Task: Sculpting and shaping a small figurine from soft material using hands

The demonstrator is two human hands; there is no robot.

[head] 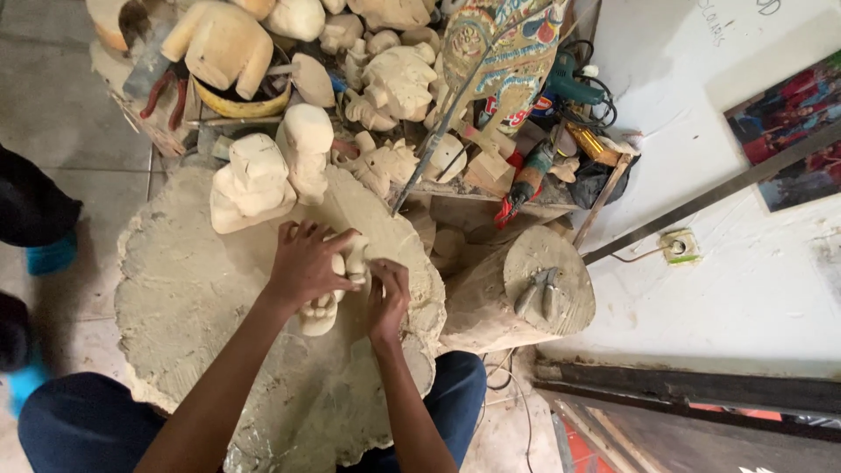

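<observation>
My left hand [305, 263] lies over the top of a pale carved wooden figure [326, 308] and grips it against a big round wooden block [184, 289]. My right hand [388, 298] presses against the figure's right side with curled fingers; whether it holds a tool is hidden. Only the figure's lower end and a bit by my fingers show. Two unfinished carved pieces [256, 180] stand upright at the block's far edge, just beyond my left hand.
A smaller log stump [526, 293] with pliers [539, 291] on top stands to the right. Behind lie several pale carved figures [399, 74], a painted carving [504, 48], a green power tool [569, 83] and a red-handled tool [526, 184]. A white wall is on the right.
</observation>
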